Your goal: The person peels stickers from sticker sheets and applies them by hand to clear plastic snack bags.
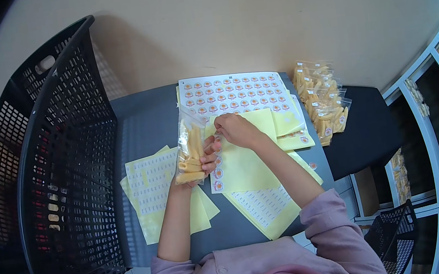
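Note:
My left hand (209,162) is wrapped round a clear plastic bag (190,149) of pale yellow stick-shaped snacks, held tilted above the table. Close beside it, the fingers of my right hand (238,130) are pinched together near my left fingertips. Whatever lies between them is too small to make out. Under both hands is a yellow sheet (249,169) with round orange-and-pink stickers along its left edge. Behind it lies a white sheet of round stickers (232,88) in rows. Sheets of small printed labels (153,181) rest to the left, and another label sheet (259,206) lies nearer me.
A tall black plastic basket (67,157) stands at the left of the grey table (142,116). Filled snack bags (322,98) are piled at the right, by a black-covered surface (370,122). Farther right are a white-framed rack (432,131) and a smaller black basket (393,236).

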Demonstrator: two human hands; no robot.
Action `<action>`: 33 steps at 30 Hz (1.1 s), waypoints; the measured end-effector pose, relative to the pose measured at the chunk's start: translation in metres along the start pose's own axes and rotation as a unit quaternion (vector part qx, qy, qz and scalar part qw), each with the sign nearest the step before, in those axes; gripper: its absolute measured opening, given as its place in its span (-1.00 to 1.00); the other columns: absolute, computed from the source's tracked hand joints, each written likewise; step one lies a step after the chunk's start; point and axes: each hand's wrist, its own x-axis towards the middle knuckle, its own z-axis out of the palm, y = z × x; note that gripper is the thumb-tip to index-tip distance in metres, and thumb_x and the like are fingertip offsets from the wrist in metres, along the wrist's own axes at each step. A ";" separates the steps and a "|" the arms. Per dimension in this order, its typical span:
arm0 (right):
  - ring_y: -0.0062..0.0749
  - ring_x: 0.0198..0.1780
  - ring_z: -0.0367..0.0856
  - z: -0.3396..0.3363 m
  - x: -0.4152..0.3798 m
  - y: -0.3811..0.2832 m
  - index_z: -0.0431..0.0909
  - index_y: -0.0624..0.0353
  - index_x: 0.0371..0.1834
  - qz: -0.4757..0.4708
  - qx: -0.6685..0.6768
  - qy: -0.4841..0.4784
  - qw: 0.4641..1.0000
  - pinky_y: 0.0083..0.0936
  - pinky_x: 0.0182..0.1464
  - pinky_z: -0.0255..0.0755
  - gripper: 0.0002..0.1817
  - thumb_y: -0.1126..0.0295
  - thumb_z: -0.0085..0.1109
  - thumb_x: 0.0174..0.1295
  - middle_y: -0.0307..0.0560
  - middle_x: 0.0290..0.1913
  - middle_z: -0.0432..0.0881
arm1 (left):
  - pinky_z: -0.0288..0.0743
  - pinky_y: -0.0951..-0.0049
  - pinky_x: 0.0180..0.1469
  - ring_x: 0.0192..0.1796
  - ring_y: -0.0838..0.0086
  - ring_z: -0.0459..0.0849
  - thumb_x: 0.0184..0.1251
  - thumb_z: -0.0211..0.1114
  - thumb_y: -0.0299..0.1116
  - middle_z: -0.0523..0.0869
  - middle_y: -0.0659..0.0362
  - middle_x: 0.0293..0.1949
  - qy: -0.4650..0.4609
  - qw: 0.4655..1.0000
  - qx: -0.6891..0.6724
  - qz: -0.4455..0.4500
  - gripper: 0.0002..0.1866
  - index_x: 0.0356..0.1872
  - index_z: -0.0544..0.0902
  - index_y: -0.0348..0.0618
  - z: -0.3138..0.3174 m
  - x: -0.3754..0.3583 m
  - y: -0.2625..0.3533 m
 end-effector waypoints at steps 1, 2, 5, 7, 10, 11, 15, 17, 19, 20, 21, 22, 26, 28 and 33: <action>-0.06 -0.32 0.52 0.000 0.000 0.001 0.44 0.30 -0.47 0.001 0.001 0.000 1.000 -0.29 -0.28 0.40 -0.93 0.52 0.03 -0.02 0.09 -0.45 0.53 | 0.37 0.59 -0.46 -0.50 0.54 0.42 0.23 0.02 -0.13 0.46 -0.06 -0.13 0.011 1.000 0.015 0.006 -0.43 0.13 0.17 -0.34 0.002 0.000 -0.001; -0.05 -0.32 0.52 -0.001 0.000 0.002 0.44 0.30 -0.46 0.005 0.012 -0.006 1.000 -0.29 -0.28 0.40 -0.92 0.52 0.03 -0.02 0.11 -0.44 0.53 | 0.37 0.59 -0.46 -0.50 0.54 0.42 0.23 0.02 -0.13 0.46 -0.06 -0.13 0.012 1.000 0.015 0.005 -0.43 0.13 0.17 -0.34 0.001 0.000 0.000; -0.03 -0.32 0.52 -0.002 -0.001 0.005 0.43 0.30 -0.43 0.009 0.032 -0.014 0.999 -0.28 -0.28 0.39 -0.91 0.52 0.02 -0.01 0.13 -0.44 0.53 | 0.33 0.62 -0.50 -0.52 0.59 0.37 0.23 -0.02 -0.04 0.48 -0.05 -0.07 0.019 0.999 0.024 -0.011 -0.48 0.09 0.30 -0.21 -0.005 0.003 0.003; -0.02 -0.32 0.52 -0.002 -0.001 0.005 0.42 0.31 -0.43 0.009 0.042 -0.015 0.999 -0.28 -0.28 0.39 -0.91 0.52 0.02 -0.01 0.14 -0.44 0.53 | 0.32 0.62 -0.53 -0.53 0.59 0.36 0.21 -0.01 -0.01 0.45 -0.06 -0.04 0.032 0.999 0.025 -0.009 -0.47 0.06 0.31 -0.21 -0.007 0.003 0.004; -0.01 -0.32 0.51 -0.002 -0.001 0.006 0.42 0.32 -0.43 0.018 0.052 -0.017 0.998 -0.28 -0.27 0.38 -0.91 0.52 0.00 0.01 0.15 -0.43 0.53 | 0.31 0.63 -0.55 -0.55 0.59 0.36 0.21 -0.01 0.00 0.43 -0.07 -0.02 0.061 0.997 0.036 -0.010 -0.48 0.02 0.33 -0.22 -0.003 0.003 0.004; 0.00 -0.32 0.51 -0.002 -0.001 0.006 0.42 0.32 -0.42 0.018 0.053 -0.018 0.998 -0.27 -0.27 0.38 -0.90 0.51 -0.01 0.01 0.16 -0.43 0.53 | 0.31 0.63 -0.55 -0.55 0.59 0.36 0.21 -0.01 0.00 0.43 -0.07 -0.02 0.061 0.997 0.036 -0.011 -0.48 0.02 0.33 -0.22 -0.001 0.003 0.004; 0.03 -0.29 0.51 -0.004 -0.002 0.007 0.41 0.35 -0.40 0.022 0.074 -0.014 0.997 -0.27 -0.25 0.38 -0.89 0.53 -0.06 0.03 0.19 -0.40 0.53 | 0.30 0.64 -0.56 -0.57 0.59 0.35 0.21 -0.02 0.02 0.40 -0.09 -0.01 0.082 0.996 0.034 -0.007 -0.48 0.01 0.33 -0.21 0.002 0.003 0.004; 0.03 -0.28 0.51 -0.006 -0.003 0.004 0.41 0.36 -0.38 0.023 0.078 -0.013 0.997 -0.28 -0.23 0.38 -0.88 0.54 -0.08 0.03 0.20 -0.38 0.53 | 0.30 0.64 -0.56 -0.57 0.58 0.35 0.21 -0.02 0.02 0.40 -0.09 0.00 0.085 0.996 0.031 -0.007 -0.47 0.01 0.33 -0.21 0.002 0.003 0.004; 0.03 -0.26 0.51 -0.007 -0.003 0.003 0.40 0.38 -0.36 0.024 0.082 -0.013 0.996 -0.28 -0.21 0.37 -0.86 0.56 -0.11 0.03 0.21 -0.36 0.53 | 0.29 0.63 -0.57 -0.57 0.59 0.34 0.20 -0.01 0.04 0.39 -0.09 0.00 0.090 0.995 0.038 -0.006 -0.47 0.01 0.33 -0.21 0.002 0.004 0.003; 0.02 -0.25 0.52 -0.007 -0.003 0.004 0.40 0.37 -0.32 0.031 0.081 -0.018 0.996 -0.28 -0.20 0.38 -0.86 0.55 -0.10 0.08 0.20 -0.33 0.53 | 0.29 0.63 -0.57 -0.57 0.59 0.34 0.20 -0.01 0.04 0.39 -0.09 0.00 0.090 0.995 0.038 -0.006 -0.47 0.01 0.33 -0.21 0.002 0.004 0.003; 0.01 -0.23 0.52 -0.007 -0.003 0.004 0.41 0.36 -0.29 0.039 0.080 -0.023 0.996 -0.29 -0.20 0.39 -0.86 0.53 -0.10 0.13 0.18 -0.30 0.54 | 0.29 0.63 -0.58 -0.58 0.59 0.34 0.20 -0.01 0.04 0.39 -0.09 -0.01 0.092 0.995 0.039 -0.008 -0.47 0.00 0.33 -0.21 0.003 0.005 0.003; 0.01 -0.23 0.52 -0.007 -0.003 0.005 0.41 0.36 -0.29 0.039 0.080 -0.023 0.996 -0.29 -0.20 0.39 -0.86 0.53 -0.10 0.13 0.18 -0.30 0.54 | 0.29 0.63 -0.59 -0.58 0.59 0.34 0.20 -0.01 0.04 0.39 -0.09 -0.01 0.095 0.995 0.039 -0.010 -0.47 0.00 0.33 -0.21 0.004 0.005 0.003; 0.02 -0.21 0.52 -0.007 -0.004 0.004 0.39 0.37 -0.29 0.035 0.084 -0.021 0.996 -0.29 -0.18 0.38 -0.86 0.52 -0.11 0.14 0.19 -0.28 0.54 | 0.29 0.62 -0.60 -0.59 0.58 0.34 0.20 -0.01 0.05 0.39 -0.09 -0.01 0.106 0.993 0.041 -0.007 -0.47 -0.01 0.33 -0.21 0.006 0.005 0.003; 0.02 -0.21 0.52 -0.007 -0.004 0.004 0.38 0.36 -0.29 0.034 0.080 -0.020 0.996 -0.29 -0.18 0.38 -0.86 0.52 -0.11 0.15 0.19 -0.28 0.54 | 0.30 0.63 -0.61 -0.59 0.59 0.34 0.19 -0.02 0.08 0.40 -0.08 -0.01 0.117 0.992 0.046 -0.007 -0.45 -0.02 0.33 -0.20 0.006 0.005 0.002; -0.01 -0.22 0.51 -0.007 -0.004 0.006 0.35 0.36 -0.31 0.030 0.113 -0.013 0.993 -0.30 -0.19 0.36 -0.88 0.52 -0.13 0.17 0.18 -0.30 0.53 | 0.29 0.64 -0.63 -0.61 0.59 0.32 0.18 -0.03 0.11 0.40 -0.08 -0.01 0.131 0.989 0.063 -0.005 -0.44 -0.02 0.32 -0.19 0.009 0.006 0.002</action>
